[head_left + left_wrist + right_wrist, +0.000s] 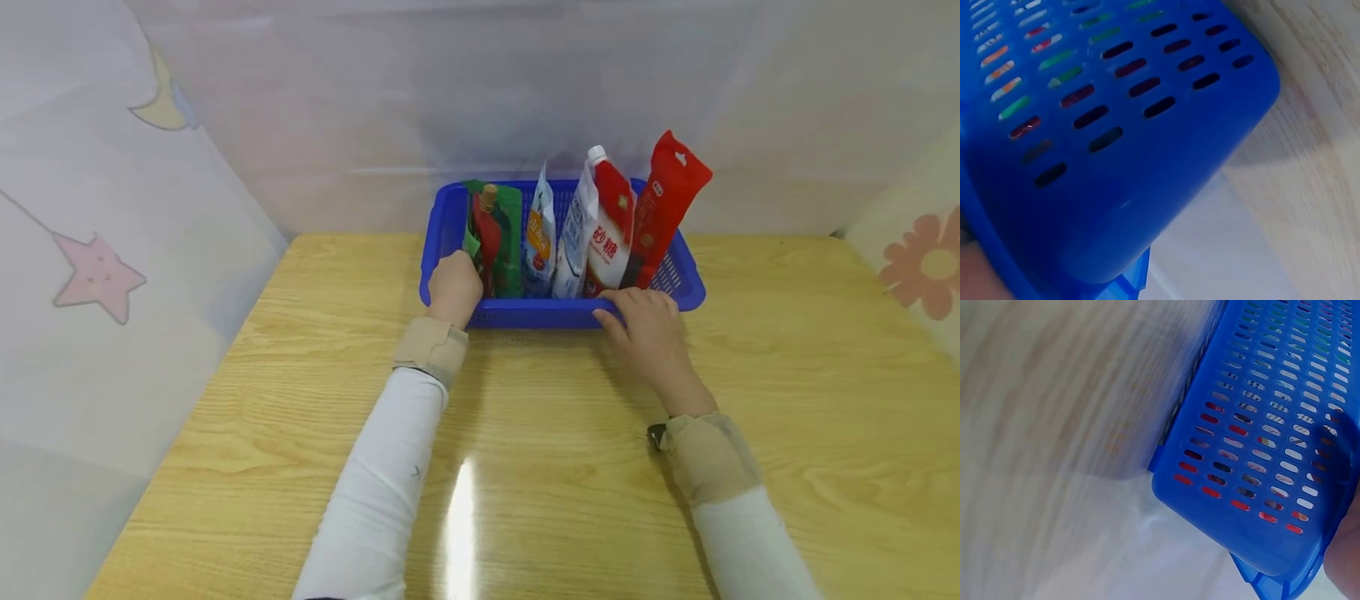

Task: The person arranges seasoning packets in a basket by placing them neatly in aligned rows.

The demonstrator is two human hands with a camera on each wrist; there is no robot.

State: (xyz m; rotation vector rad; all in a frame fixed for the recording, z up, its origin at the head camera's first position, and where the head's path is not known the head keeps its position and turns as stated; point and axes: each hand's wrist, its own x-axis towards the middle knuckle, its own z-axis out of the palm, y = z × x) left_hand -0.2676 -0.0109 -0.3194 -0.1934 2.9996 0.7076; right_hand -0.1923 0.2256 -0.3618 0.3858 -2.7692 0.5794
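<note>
A blue plastic basket with slotted walls sits on the table against the back wall. My left hand grips its front rim near the left corner; the fingertips are hidden inside. The right hand holds the same rim further right, fingers over the edge and thumb in front. Inside, a green pouch and a red pouch with a gold cap stand at the left. A blue-and-white bag, a white-and-blue bag, a red-and-white capped sugar pouch and a tall red packet lean to their right.
The wooden table extends on both sides and in front of the basket. A pale wall covering rises directly behind it. Printed side panels carry a pink star at left and a flower at right.
</note>
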